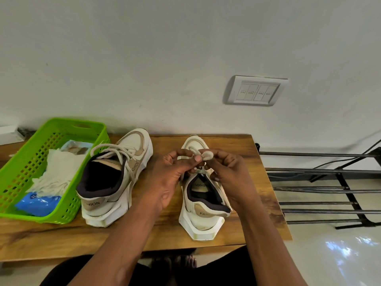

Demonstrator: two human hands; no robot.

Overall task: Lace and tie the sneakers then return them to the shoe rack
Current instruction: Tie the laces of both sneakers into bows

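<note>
I sit at a wooden table [41, 238] pushed up to a plain white wall [144, 58]. One switch plate [256, 90] with four rocker switches is on the wall, at one o'clock from my hands. Pale glossy floor [329, 254] shows past the table's edge at four o'clock, and one black metal shoe rack [319, 171] stands there at three o'clock, with no shoe on the bars I can see.

There are two sneakers, both on the table and neither on the rack. The first sneaker [203, 215] stands upright at the centre, heel toward me and toe at twelve o'clock. My left hand [171, 174] and right hand [228, 172] meet just over its tongue. Both hands have their fingers curled, thumb and forefinger pinched tight on its lace [207, 155], one small loop in each.

The second sneaker [115, 178] stands at nine o'clock from the first, well apart, with its toe angled toward one o'clock. Its own cord [107, 149] lies slack across the top.

One green basket [68, 211] sits just beside that shoe, farther toward nine o'clock. It holds one white cloth [57, 172] and one blue packet [35, 203]; a clear wrapper lies at the far end
</note>
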